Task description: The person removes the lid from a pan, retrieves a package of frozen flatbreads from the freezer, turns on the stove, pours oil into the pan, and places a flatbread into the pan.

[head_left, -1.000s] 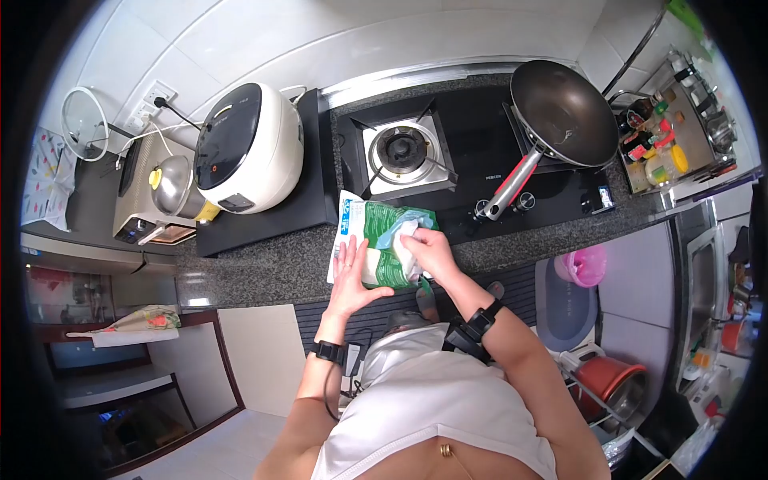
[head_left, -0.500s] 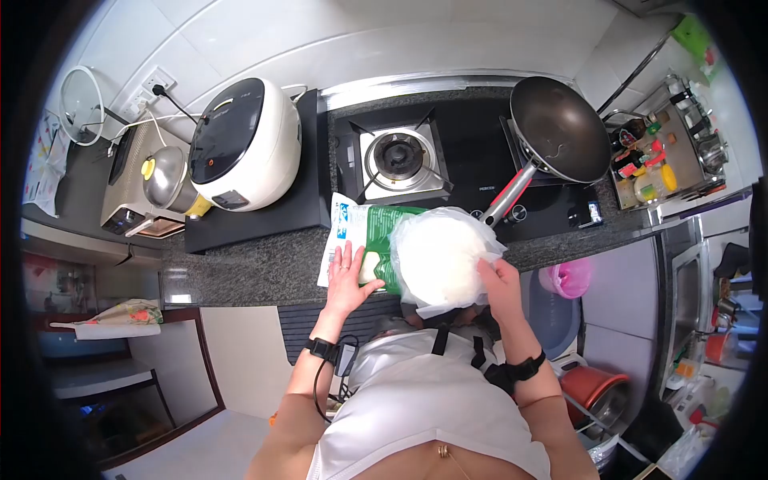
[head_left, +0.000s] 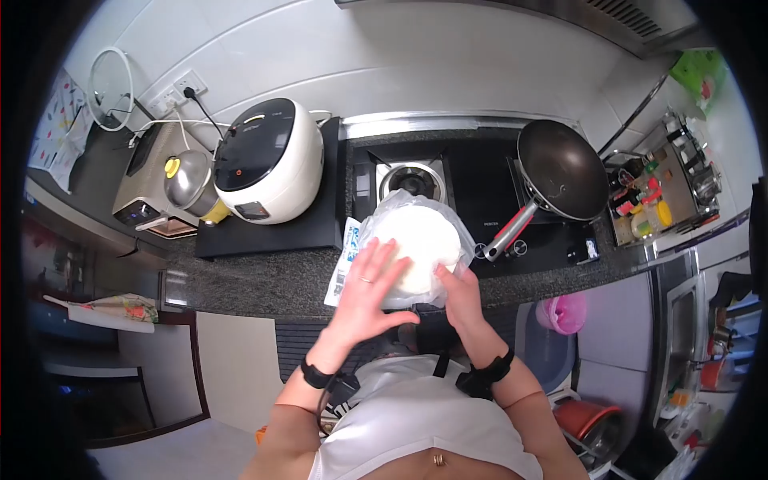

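Note:
A round, flat white disc, like a frozen dough sheet (head_left: pixel 430 236), lies in clear plastic film (head_left: pixel 468 232) at the counter's front edge, close to the gas burner. At its lower right edge my right hand (head_left: pixel 462 296) is closed, thumb and fingers pinching the rim and film. My left hand (head_left: pixel 370 294) is spread open over the left side of the disc; whether it touches cannot be told. Below the film, a white packaging bag (head_left: pixel 342 268) with blue lettering sticks out on the left. The rest of that bag is hidden.
A wok (head_left: pixel 564 168) sits on the right burner, its red-and-grey handle (head_left: pixel 512 230) pointing toward me. Behind the disc is the left gas burner (head_left: pixel 410 180). On the left stand a white rice cooker (head_left: pixel 276 172) and a toaster oven (head_left: pixel 152 184). Seasoning jars (head_left: pixel 644 212) crowd the right.
The disc and its film have moved left over the bag, covering its green part. My right hand moved left with them. My left hand rose from the bag to over the disc.

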### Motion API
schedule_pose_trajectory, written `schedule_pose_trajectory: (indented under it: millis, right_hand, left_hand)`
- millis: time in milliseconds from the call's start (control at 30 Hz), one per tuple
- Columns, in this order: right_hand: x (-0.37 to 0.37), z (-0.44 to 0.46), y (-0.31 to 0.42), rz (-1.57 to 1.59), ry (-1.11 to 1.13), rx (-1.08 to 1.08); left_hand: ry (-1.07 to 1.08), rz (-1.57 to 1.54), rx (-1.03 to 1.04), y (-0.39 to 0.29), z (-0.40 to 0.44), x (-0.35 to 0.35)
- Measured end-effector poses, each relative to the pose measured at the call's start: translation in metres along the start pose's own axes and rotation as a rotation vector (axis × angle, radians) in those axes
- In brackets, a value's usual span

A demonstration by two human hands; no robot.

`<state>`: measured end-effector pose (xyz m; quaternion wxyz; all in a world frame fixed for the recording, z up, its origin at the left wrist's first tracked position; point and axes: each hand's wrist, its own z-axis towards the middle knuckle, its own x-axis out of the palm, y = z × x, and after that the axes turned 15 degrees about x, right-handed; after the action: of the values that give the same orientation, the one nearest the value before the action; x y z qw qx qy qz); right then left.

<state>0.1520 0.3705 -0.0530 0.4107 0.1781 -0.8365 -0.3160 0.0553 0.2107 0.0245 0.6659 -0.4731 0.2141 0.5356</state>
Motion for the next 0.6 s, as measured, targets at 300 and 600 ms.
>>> schedule_pose_trajectory:
  millis: [300,600]
  right_hand:
    - [0.0,0.003,0.006,-0.015,0.039,-0.024]
    - [-0.022,0.003,0.009,-0.201,0.071,0.13]
  left_hand:
    - [-0.499,-0.361,-0.43,0.05,-0.053,0.057]
    - [-0.773,-1.943,-0.81,0.058,-0.039,0.05]
